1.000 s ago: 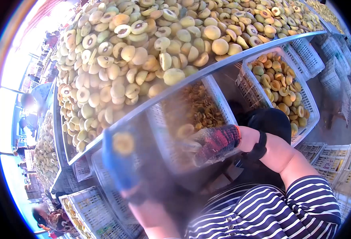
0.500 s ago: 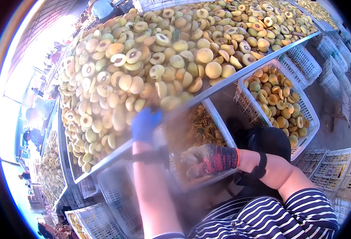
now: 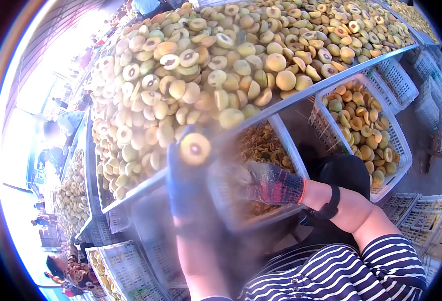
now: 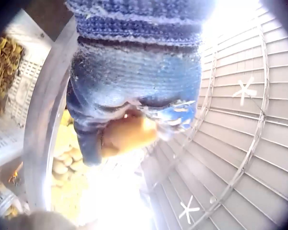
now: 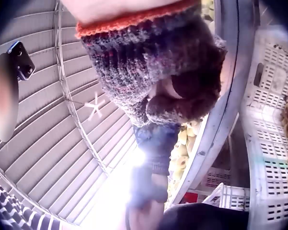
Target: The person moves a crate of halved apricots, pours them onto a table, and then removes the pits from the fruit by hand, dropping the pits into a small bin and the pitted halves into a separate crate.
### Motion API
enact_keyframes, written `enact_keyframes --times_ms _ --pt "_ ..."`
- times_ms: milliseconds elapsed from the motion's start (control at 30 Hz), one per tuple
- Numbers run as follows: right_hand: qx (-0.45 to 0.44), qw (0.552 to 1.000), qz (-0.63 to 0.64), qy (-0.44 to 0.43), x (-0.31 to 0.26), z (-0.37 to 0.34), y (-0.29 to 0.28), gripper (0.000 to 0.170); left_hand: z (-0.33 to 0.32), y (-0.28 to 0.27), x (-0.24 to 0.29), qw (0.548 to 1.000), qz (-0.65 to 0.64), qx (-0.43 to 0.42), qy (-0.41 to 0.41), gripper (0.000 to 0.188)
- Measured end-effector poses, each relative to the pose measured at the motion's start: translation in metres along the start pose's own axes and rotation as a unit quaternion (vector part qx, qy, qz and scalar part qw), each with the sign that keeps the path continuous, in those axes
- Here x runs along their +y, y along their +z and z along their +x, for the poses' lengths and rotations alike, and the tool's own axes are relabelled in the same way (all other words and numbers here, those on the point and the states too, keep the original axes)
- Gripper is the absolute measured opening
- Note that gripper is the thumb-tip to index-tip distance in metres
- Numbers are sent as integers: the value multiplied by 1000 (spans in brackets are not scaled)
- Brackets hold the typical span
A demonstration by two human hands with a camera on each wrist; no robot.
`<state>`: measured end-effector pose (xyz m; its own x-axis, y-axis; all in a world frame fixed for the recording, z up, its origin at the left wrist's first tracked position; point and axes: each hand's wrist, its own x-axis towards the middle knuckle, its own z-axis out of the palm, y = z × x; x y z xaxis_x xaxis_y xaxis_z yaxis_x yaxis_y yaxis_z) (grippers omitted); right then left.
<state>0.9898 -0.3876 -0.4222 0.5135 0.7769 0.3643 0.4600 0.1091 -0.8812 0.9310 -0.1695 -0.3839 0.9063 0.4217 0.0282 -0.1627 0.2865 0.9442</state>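
My left hand (image 3: pixel 183 173), in a blue glove, holds a peach half (image 3: pixel 195 149), its cut face with the brown pit turned toward the head camera. In the left wrist view the gloved thumb and fingers curl round this peach half (image 4: pixel 129 134). The hand is at the metal rim of a table heaped with peach halves (image 3: pixel 181 90). My right hand (image 3: pixel 273 183), in a dark grey and red knitted glove, is over a white crate (image 3: pixel 288 145) of brown-yellow scraps. Its fingers are curled in the right wrist view; I cannot tell whether they hold anything.
A white crate full of orange-yellow peach halves (image 3: pixel 366 130) stands to the right. The table's metal rim (image 3: pixel 311 90) runs between heap and crates. More crates (image 3: pixel 130 271) stand at lower left, with stacked ones (image 3: pixel 416 208) at right. People work at far left.
My left hand first held a peach half low at the left, then reached up to the heap's edge, and is now back at the rim with a peach half. The right hand stays over the scraps.
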Motion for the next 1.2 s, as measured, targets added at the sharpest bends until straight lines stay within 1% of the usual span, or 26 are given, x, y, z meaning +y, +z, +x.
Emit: enact_keyframes --times_ms 100,167,200,267,300,367,400,467,533,633,700,733,800,867,900,933,967,1000,1033,1067,1100,1200 --pt "23 999 27 31 -20 8 4 36 -20 13 -13 992 124 11 32 60" --pt "24 999 3 37 -15 10 12 37 -29 13 -17 988 154 12 25 55" --pt "24 999 -9 41 -13 12 16 37 -29 0 -33 986 166 23 19 51" --pt "18 998 -44 40 -16 16 21 38 -32 -7 -39 965 253 35 58 45" --pt "14 997 -60 40 -17 18 23 38 -37 -6 -37 939 326 36 101 42" --pt "17 992 -121 37 -19 20 28 36 -40 -7 -34 895 416 43 154 41" --pt "18 988 -150 35 -19 20 31 35 -40 -10 -34 884 434 49 165 42" --pt "16 975 -220 26 -19 19 33 32 -41 -13 -33 846 486 65 207 43" --pt "12 963 -270 8 -14 18 35 30 -43 -11 -30 786 549 84 270 45" --pt "7 951 -309 -19 1 18 37 27 -43 6 -7 841 501 45 198 41" --pt "-1 945 -326 -23 3 16 35 28 -39 -9 -25 846 485 50 216 37" --pt "-14 941 -335 -41 2 15 36 28 -38 -16 -33 848 477 51 225 36" --pt "-43 931 -354 -79 -3 15 34 29 -40 -12 -31 836 499 47 222 32" --pt "-128 926 -355 -7 -13 17 25 32 -39 -8 -33 847 480 45 226 29" --pt "-170 920 -353 28 -16 17 22 33 -39 -8 -38 861 450 47 231 28" --pt "-124 939 -320 -21 1 15 32 33 -39 -6 -37 903 382 50 191 28" --pt "-78 952 -286 -69 33 10 52 33 -38 -5 -37 937 310 58 153 28" --pt "-76 968 -234 -51 34 8 52 33 -37 -1 -31 977 193 65 66 28" --pt "-72 980 -181 -33 36 6 53 33 -37 2 -25 995 72 72 -24 28" --pt "-111 987 -107 47 10 10 38 33 -38 4 -20 986 160 44 -7 28" --pt "-151 980 -33 127 -5 12 29 33 -40 5 -13 969 246 16 12 29" --pt "-120 984 33 124 -9 11 31 31 -38 10 -2 965 262 -14 -24 34"
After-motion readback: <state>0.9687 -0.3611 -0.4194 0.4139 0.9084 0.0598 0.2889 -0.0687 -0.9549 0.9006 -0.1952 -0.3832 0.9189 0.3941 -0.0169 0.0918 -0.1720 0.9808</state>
